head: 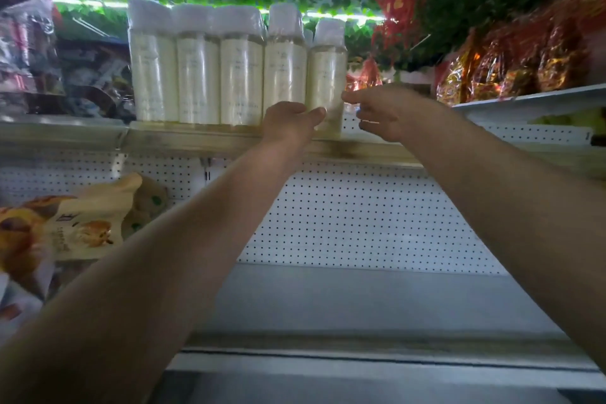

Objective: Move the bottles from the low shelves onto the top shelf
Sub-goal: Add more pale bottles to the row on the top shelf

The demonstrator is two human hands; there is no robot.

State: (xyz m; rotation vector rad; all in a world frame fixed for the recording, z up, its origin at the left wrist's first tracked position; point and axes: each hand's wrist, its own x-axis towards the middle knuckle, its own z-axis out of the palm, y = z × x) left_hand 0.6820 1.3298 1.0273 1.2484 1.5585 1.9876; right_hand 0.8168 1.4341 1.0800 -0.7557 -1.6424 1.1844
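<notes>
Several white-capped bottles of pale liquid stand in a row on the top shelf (196, 138). The rightmost bottle (328, 75) stands at the end of the row, close against its neighbour (284, 72). My left hand (290, 123) holds the rightmost bottle's base from the left, with the thumb across its front and the fingers hidden behind it. My right hand (380, 111) is just right of the same bottle. Its index fingertip reaches the bottle's right side and the other fingers are loosely bent, holding nothing.
Red and gold wrapped packs (511, 59) fill a higher shelf at the right. Dark wrapped goods (65, 75) sit left of the bottles. Snack bags (82, 223) lie on the lower shelf at the left, in front of a white pegboard back wall (360, 223). Green foliage hangs overhead.
</notes>
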